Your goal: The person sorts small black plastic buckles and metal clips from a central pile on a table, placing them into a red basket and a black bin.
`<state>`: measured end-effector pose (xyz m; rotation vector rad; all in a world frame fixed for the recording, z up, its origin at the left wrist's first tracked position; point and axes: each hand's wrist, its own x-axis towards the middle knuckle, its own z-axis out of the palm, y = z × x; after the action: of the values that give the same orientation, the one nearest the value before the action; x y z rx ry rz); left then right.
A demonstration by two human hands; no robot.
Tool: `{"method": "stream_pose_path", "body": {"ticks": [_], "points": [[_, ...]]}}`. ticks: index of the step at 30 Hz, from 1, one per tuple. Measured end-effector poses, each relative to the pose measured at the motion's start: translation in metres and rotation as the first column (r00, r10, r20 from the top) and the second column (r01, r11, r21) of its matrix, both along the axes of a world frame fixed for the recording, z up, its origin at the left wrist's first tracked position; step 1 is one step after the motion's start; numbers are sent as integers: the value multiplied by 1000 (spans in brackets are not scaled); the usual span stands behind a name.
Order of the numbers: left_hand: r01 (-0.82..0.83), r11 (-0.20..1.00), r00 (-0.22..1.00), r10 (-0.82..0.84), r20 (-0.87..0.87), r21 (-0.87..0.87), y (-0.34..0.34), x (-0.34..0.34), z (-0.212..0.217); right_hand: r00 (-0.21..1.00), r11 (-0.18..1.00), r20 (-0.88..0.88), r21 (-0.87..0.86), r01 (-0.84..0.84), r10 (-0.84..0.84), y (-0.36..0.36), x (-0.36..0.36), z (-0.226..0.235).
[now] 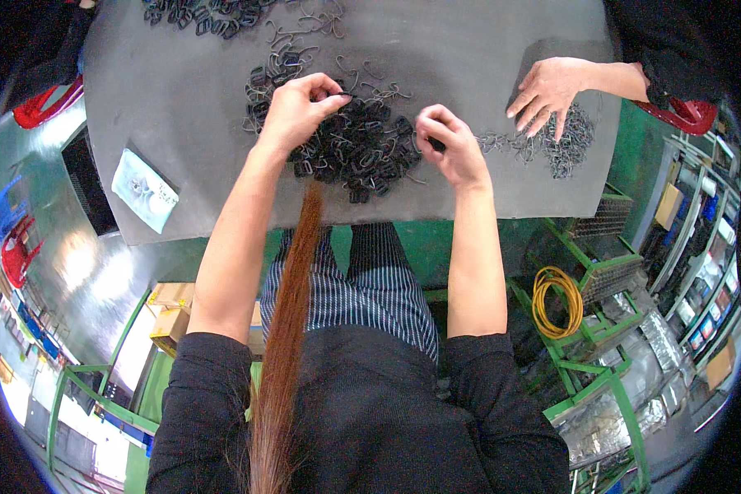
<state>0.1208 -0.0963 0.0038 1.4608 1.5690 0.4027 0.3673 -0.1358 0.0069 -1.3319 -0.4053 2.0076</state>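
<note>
My left grip [299, 113] pinches a small dark piece [346, 95], long axis unclear; my right grip [455, 150] curls, contents unclear; heaped black looped buckles [356, 150] point variously.

A gray table [436, 58] I watch from afar bears a heap of black pieces [354, 148], curved wires [374, 89] strewn beyond, a dark cluster [210, 16] farther off, metal bits [572, 146] at right and a pale-blue packet [142, 193] at left.

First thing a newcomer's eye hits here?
The heap of small black pieces on the grey table, left hand over it, right hand at its right edge. Then the bright yellow coil at the person's right, and another person's hand at the small metal pieces farther right.
</note>
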Motion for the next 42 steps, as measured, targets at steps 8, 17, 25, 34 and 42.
{"method": "stream_pose_path", "body": {"ticks": [8,17,25,34,42], "points": [[8,994,997,0,-77,110,1,-6,21,147,844,955,-146,-517,256,22,-62,-4],[-75,914,751,314,581,-398,3,-12,15,991,999,132,23,-33,29,-3,4,6],[-44,880,723,356,593,-474,3,-2,22,766,944,-642,232,233,-31,-53,31,-18],[37,837,783,315,536,-545,14,24,18,997,999,-74,38,6,-3,-42,38,-6],[148,811,751,281,598,-566,15,40,17,984,985,41,6,174,-174,-63,56,1]]}}
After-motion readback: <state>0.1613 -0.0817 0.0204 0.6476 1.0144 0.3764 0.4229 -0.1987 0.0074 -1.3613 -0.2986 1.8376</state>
